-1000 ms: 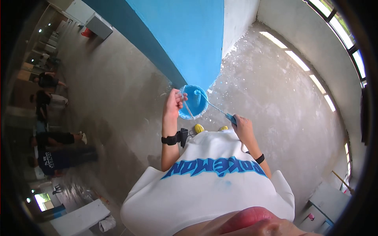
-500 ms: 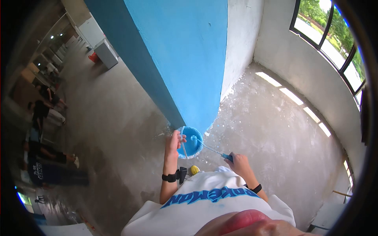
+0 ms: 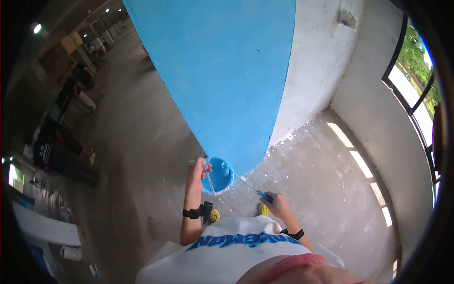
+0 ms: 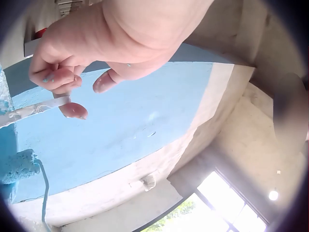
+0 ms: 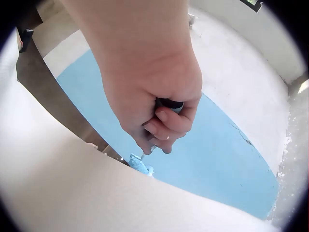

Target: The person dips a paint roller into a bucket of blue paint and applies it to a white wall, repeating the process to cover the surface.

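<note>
With curled fingers my left hand [image 3: 195, 176] holds the white bail handle [image 4: 36, 109] of a paint bucket [image 3: 230, 182], whose inside is coated in blue. My right hand [image 3: 279, 205] grips the blue grip [image 3: 266, 196] of a paint roller; in the right wrist view the fingers of the right hand [image 5: 161, 92] wrap round its dark end. The roller's thin frame slants into the bucket, and its blue-soaked roller sleeve [image 4: 20, 166] sits inside near the far wall. Right behind the bucket rises a blue-painted column [image 3: 222, 80].
Beside the blue face is a bare white wall [image 3: 317, 71] with a small box fitting [image 3: 347, 20]. Paint specks dot the grey floor [image 3: 326, 170]. Windows [image 3: 416, 80] line the right side. Several people [image 3: 52, 142] are far off at left.
The head view has tilted up and turned, so more of the column shows and the bucket sits lower in the view. Both hands keep their holds; the roller stays in the bucket.
</note>
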The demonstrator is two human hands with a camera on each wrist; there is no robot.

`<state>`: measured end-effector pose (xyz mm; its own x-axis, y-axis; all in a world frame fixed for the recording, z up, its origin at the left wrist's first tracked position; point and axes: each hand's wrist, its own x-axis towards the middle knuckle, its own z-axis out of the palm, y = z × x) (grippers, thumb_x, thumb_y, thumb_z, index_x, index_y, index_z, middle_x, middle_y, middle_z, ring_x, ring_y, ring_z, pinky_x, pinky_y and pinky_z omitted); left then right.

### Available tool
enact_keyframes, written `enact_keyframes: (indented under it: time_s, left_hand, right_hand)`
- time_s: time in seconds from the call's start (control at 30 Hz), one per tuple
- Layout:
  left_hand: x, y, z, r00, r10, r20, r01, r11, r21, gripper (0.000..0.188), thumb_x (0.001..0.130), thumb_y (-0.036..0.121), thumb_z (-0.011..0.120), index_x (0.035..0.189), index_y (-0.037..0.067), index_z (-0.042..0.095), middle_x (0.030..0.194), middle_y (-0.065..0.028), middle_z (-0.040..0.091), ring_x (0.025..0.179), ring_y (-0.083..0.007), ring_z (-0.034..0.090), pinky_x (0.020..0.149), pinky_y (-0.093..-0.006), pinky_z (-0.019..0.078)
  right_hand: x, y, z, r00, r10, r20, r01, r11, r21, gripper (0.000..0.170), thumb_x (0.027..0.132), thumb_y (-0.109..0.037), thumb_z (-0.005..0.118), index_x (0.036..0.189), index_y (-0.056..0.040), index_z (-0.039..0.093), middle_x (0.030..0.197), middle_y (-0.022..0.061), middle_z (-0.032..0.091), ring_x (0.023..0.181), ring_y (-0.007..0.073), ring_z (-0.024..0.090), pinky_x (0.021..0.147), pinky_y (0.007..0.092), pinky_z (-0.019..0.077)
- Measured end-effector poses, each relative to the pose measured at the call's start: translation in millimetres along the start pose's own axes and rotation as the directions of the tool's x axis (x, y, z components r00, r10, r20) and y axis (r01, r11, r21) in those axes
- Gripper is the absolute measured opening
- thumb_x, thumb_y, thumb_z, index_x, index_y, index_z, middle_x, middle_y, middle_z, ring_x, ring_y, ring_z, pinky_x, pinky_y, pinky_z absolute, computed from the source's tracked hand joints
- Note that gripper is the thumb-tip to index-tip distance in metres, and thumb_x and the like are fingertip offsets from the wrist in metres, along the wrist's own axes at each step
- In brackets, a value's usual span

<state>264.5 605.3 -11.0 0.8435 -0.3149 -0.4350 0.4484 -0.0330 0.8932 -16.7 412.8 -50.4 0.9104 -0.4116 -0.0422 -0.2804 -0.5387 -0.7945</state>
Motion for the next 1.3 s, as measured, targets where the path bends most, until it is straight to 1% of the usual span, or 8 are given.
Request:
enact_keyframes:
  time_s: [0.13,0.27,0.33,0.37,0.53,0.73,0.93,1.3]
  left_hand:
    - [-13,6,26,0.995,0.009,-0.100,-0.014,0.998,-0.054,0.030,0.086,0.032,0.053,0.078,0.004,0.060,0.074,-0.0088,0.066,0.053,-0.0074,0.048,0.044,-0.0199,0.0290]
    - [-32,-1,48,0.986,0.122,-0.110,-0.134,0.986,-0.102,0.032,0.087,0.033,0.052,0.079,0.004,0.061,0.072,-0.0080,0.064,0.051,-0.0074,0.045,0.046,-0.0208,0.0302]
    - [-31,-2,53,0.997,0.071,-0.042,-0.075,0.992,-0.106,0.032,0.087,0.032,0.052,0.079,0.003,0.061,0.071,-0.0078,0.064,0.051,-0.0075,0.045,0.046,-0.0209,0.0303]
    - [-33,-1,61,0.994,0.078,-0.080,-0.087,0.989,-0.120,0.031,0.087,0.032,0.052,0.078,0.003,0.060,0.071,-0.0079,0.064,0.050,-0.0076,0.044,0.046,-0.0209,0.0304]
    - [-16,-17,64,0.997,-0.053,-0.056,0.043,0.986,-0.164,0.027,0.085,0.032,0.056,0.084,0.005,0.058,0.077,-0.0100,0.067,0.055,-0.0100,0.052,0.045,-0.0204,0.0300]
    - [-28,-15,70,0.995,-0.039,-0.090,0.024,0.985,-0.169,0.024,0.085,0.029,0.056,0.078,0.006,0.057,0.074,-0.0104,0.067,0.051,-0.0099,0.053,0.040,-0.0213,0.0268]
    - [-30,-19,55,0.998,-0.045,-0.053,0.036,0.987,-0.156,0.027,0.084,0.031,0.058,0.082,0.004,0.058,0.077,-0.0107,0.067,0.056,-0.0107,0.052,0.046,-0.0215,0.0305]
    - [-31,-21,49,0.994,-0.060,-0.093,0.045,0.987,-0.156,0.029,0.084,0.031,0.057,0.080,0.003,0.059,0.077,-0.0113,0.067,0.054,-0.0112,0.050,0.045,-0.0220,0.0300]
  right_hand:
    - [27,19,-43,0.998,-0.035,0.043,0.032,0.998,0.061,0.024,0.082,-0.020,0.069,0.093,0.0011,0.067,0.066,0.0216,0.060,0.055,0.0352,0.056,0.056,0.0393,0.0458]
    - [28,25,-72,0.993,-0.025,0.116,0.020,0.999,0.045,0.024,0.082,-0.021,0.069,0.091,0.0010,0.066,0.066,0.0228,0.059,0.060,0.0399,0.058,0.058,0.0413,0.0469]
    - [28,25,-79,0.991,-0.039,0.128,0.038,0.999,0.016,0.024,0.082,-0.022,0.069,0.090,0.0012,0.066,0.065,0.0219,0.059,0.056,0.0363,0.057,0.056,0.0399,0.0460]
    - [28,28,-77,0.991,-0.033,0.127,0.034,0.999,-0.013,0.025,0.082,-0.022,0.070,0.090,0.0014,0.067,0.064,0.0211,0.059,0.053,0.0326,0.055,0.054,0.0385,0.0452]
    - [29,50,-64,0.988,-0.018,0.156,0.015,1.000,0.023,0.030,0.083,-0.026,0.068,0.088,0.0038,0.065,0.066,0.0242,0.059,0.057,0.0355,0.059,0.057,0.0409,0.0460]
    - [28,52,-62,0.981,0.014,0.194,-0.028,0.997,0.071,0.035,0.084,-0.029,0.067,0.086,0.0053,0.063,0.066,0.0257,0.059,0.063,0.0429,0.059,0.059,0.0447,0.0460]
    - [32,56,-63,0.986,-0.065,0.153,0.058,0.997,0.047,0.033,0.083,-0.029,0.068,0.083,0.0037,0.064,0.065,0.0233,0.059,0.058,0.0393,0.058,0.057,0.0421,0.0459]
    - [21,57,-49,0.986,-0.016,0.168,0.008,0.999,0.049,0.033,0.084,-0.030,0.068,0.088,0.0026,0.065,0.066,0.0240,0.059,0.062,0.0401,0.061,0.058,0.0424,0.0468]
